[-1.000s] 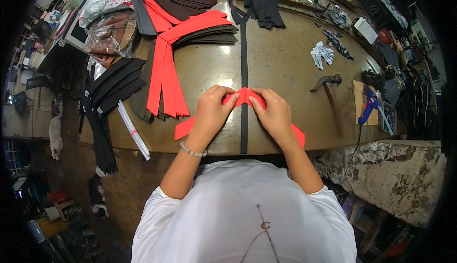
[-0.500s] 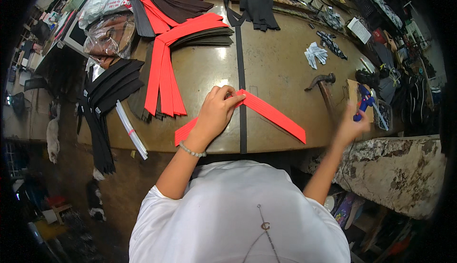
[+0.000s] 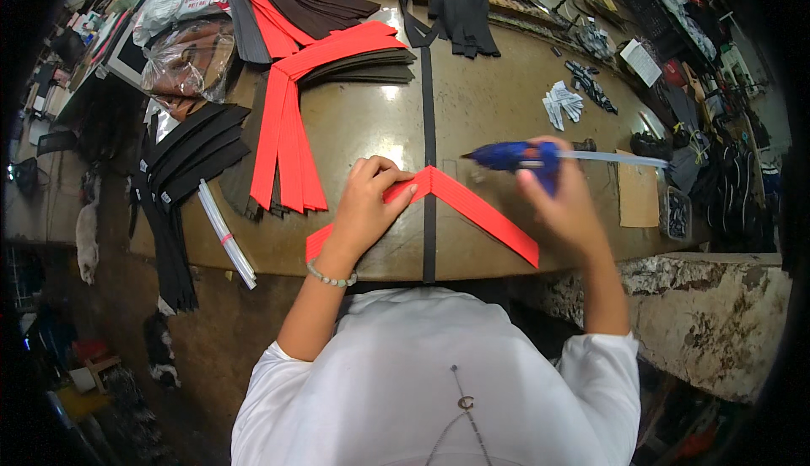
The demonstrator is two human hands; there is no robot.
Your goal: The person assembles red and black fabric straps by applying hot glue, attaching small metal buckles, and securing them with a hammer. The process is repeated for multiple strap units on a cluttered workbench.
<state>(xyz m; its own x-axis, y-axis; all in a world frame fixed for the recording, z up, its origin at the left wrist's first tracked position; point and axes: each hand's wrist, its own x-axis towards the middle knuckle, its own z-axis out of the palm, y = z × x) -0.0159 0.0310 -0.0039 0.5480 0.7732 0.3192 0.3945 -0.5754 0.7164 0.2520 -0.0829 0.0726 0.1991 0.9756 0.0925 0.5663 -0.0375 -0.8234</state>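
A red pleated V-shaped strip [image 3: 485,214] lies on the table with its peak over a long black strap [image 3: 429,111]. My left hand [image 3: 364,211] is closed on the strip's left arm, thumb and fingers pressed close to the peak. My right hand [image 3: 561,200], slightly blurred, is wrapped round a blue glue gun [image 3: 515,156]. A pale glue stick [image 3: 620,159] sticks out of the gun's back. The nozzle points left, above the table and apart from the strip, to the right of the strap.
Red and dark strip bundles [image 3: 283,137], black strips [image 3: 190,149] and white sticks [image 3: 226,234] lie left. More black strips [image 3: 460,10] lie at the back. On the right are white scraps [image 3: 563,105], a cardboard piece [image 3: 638,192], a small container [image 3: 676,213] and a partly hidden hammer [image 3: 584,144].
My right hand has brought the glue gun leftward from above the cardboard to near the strip. My left hand has slid slightly left and down, uncovering the strip's peak.
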